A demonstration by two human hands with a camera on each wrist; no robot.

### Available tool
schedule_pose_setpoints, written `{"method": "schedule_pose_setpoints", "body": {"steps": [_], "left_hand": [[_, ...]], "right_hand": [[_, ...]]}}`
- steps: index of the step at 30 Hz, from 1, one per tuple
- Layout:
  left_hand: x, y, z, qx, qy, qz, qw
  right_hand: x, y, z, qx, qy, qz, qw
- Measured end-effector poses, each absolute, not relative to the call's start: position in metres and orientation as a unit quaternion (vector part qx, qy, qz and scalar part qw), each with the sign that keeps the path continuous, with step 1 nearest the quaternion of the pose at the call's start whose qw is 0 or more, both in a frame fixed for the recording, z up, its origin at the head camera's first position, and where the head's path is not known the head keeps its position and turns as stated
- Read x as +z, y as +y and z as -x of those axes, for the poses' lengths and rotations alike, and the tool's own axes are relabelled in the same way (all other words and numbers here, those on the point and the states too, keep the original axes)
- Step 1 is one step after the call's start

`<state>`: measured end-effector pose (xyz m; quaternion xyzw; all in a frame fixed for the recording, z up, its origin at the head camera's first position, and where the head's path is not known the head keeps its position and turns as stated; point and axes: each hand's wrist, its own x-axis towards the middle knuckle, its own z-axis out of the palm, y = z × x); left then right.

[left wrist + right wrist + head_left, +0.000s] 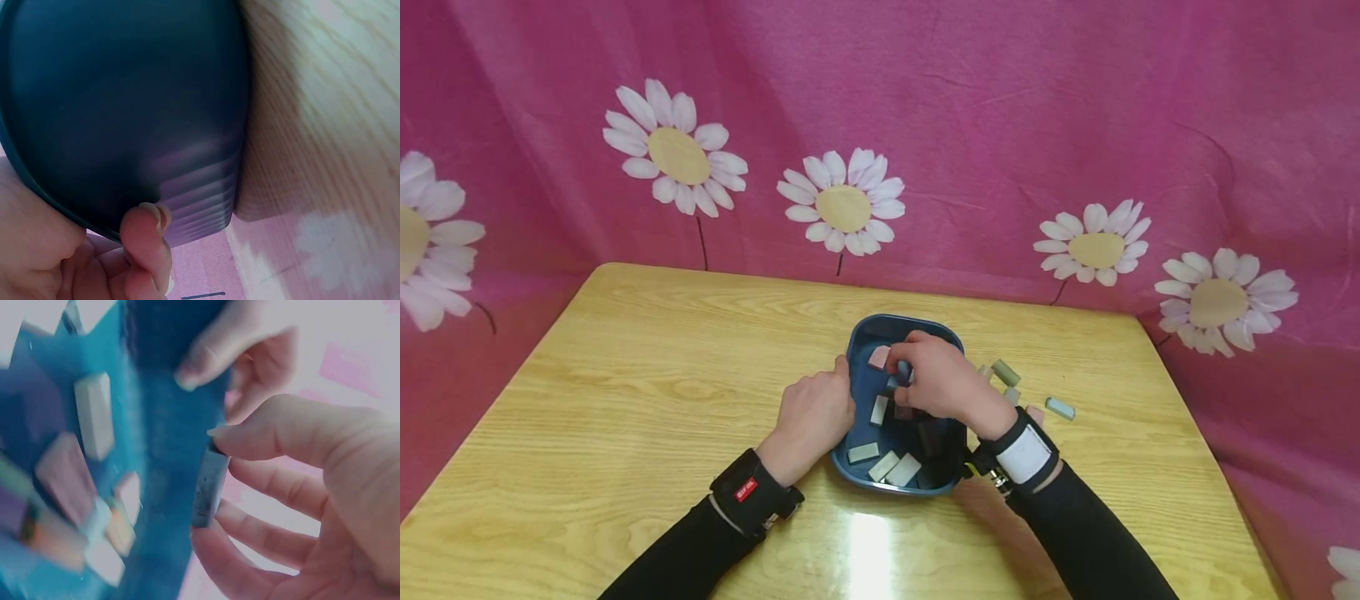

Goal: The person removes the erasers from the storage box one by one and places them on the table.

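A dark blue plastic bin point(898, 490) stands on the table with several small blocks inside. At its left rim my left hand point(808, 423) grips the wall; the left wrist view shows curled fingers point(145, 240) against the bin's ribbed side. Over the bin's interior, my right hand point(943, 379) pinches a small grey-blue block point(210, 487) by its ends, between thumb and fingertips. Below it lie a pinkish block point(878, 357), a whitish block point(879, 410) and, at the near end, pale blocks point(903, 470). My right hand and its shadow hide part of the contents.
Right of the bin, loose blocks lie on the wooden table point(662, 400): an olive-green one point(1006, 372), a pale blue one point(1060, 408) and a pink one point(1035, 414), partly behind my wrist. A pink cloth point(970, 125) with daisies hangs behind the table.
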<state>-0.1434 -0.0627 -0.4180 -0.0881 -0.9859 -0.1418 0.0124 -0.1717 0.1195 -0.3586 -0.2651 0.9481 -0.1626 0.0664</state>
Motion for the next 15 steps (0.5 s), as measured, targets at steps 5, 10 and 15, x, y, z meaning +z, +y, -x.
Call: {"method": "schedule_pose_setpoints", "body": {"steps": [5, 10, 15], "left_hand": [[-0.418, -0.061, 0.142, -0.142, -0.986, 0.09, 0.018], [-0.417, -0.062, 0.142, -0.148, -0.985, 0.088, 0.014], [-0.417, -0.061, 0.142, -0.15, -0.985, 0.086, 0.005]], "right_hand": [[-0.344, 0.148, 0.165, -0.161, 0.958, 0.231, 0.061], [-0.343, 0.18, 0.158, -0.15, 0.966, 0.203, 0.054], [-0.361, 0.223, 0.152, -0.147, 0.968, 0.196, 0.048]]}}
